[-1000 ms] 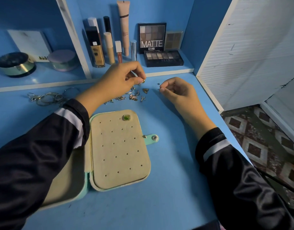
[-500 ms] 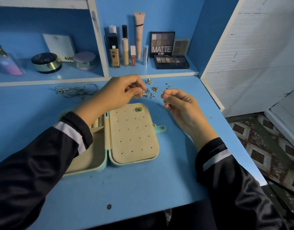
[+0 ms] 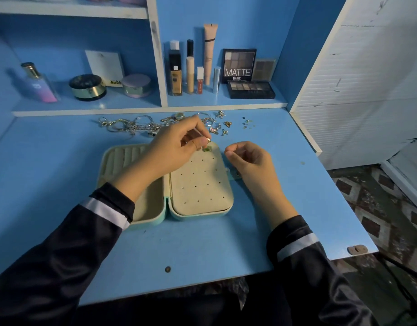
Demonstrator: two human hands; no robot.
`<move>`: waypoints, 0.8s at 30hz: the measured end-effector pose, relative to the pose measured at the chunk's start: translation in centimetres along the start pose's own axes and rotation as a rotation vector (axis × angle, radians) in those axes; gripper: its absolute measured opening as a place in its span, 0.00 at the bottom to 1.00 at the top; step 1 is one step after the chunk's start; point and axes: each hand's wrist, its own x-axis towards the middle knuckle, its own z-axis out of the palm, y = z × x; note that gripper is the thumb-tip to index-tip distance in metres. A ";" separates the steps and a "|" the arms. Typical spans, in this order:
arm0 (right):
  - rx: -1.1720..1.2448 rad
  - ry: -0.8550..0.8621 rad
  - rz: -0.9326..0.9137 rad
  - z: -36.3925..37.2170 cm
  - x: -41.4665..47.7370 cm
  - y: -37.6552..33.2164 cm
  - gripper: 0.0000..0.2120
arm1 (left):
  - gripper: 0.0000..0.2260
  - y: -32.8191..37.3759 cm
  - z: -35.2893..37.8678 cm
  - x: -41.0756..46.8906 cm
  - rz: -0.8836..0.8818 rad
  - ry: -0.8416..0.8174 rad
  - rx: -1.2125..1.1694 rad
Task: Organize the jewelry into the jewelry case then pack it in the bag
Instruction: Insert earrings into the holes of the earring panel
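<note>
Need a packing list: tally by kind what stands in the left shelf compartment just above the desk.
Perfume bottle: 1
Round jars: 2
Flat box marked NUDE: 1
Total: 4

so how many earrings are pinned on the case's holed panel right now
1: a green stud at the far edge of the holed panel, just below the left hand, which pinches another small gold piece, not yet pinned. The hand may hide more.
</note>
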 end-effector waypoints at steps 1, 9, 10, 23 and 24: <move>-0.036 0.014 -0.010 0.1 -0.2 -0.1 0.06 | 0.09 0.0 0.0 -0.2 -0.010 0.002 -0.028; -0.197 -0.001 -0.066 0.2 -0.4 0.1 0.05 | 0.05 0.2 0.1 -0.7 -0.108 0.000 -0.157; -0.201 0.003 -0.074 0.2 -0.4 0.2 0.05 | 0.05 0.2 0.1 -0.7 -0.115 -0.001 -0.165; 0.071 -0.116 -0.082 0.3 0.8 -2.4 0.03 | 0.10 1.0 -1.6 -1.3 -0.143 0.036 -0.290; 0.102 -0.135 -0.079 0.4 1.1 -2.6 0.04 | 0.10 0.9 -1.8 -1.4 -0.148 0.040 -0.298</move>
